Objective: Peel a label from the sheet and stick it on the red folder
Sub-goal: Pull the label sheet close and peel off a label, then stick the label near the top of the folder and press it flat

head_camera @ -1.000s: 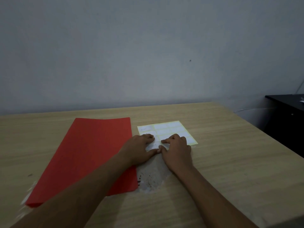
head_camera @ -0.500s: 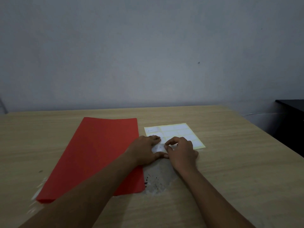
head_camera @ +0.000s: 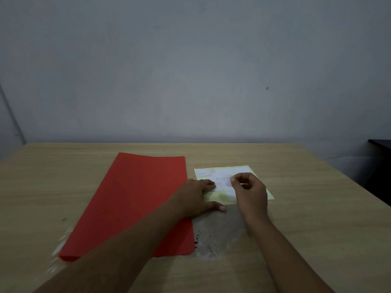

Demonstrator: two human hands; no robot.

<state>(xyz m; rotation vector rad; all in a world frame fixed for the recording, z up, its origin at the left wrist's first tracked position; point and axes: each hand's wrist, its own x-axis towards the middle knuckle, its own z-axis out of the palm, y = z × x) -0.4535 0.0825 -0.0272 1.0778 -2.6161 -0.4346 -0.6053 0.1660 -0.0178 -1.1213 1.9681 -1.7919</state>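
Note:
The red folder point(head_camera: 135, 199) lies flat on the wooden table, left of centre. To its right lies the label sheet point(head_camera: 224, 172), pale yellow backing with white labels. My left hand point(head_camera: 196, 197) presses flat on the sheet's near left corner, fingers spread. Above the sheet's middle, my right hand point(head_camera: 249, 191) pinches a white label point(head_camera: 222, 180) between thumb and forefinger, its edge lifted off the backing. Bare yellow backing shows near the front of the sheet.
The wooden table point(head_camera: 306, 218) has a scuffed grey patch with dark specks point(head_camera: 213, 235) just in front of the sheet. A grey wall stands behind the table. A black cabinet point(head_camera: 380, 166) stands off the table's right edge.
My right hand has lifted from the sheet with a label pinched and partly peeled up. My left hand stays pressed on the sheet. The camera has tilted slightly.

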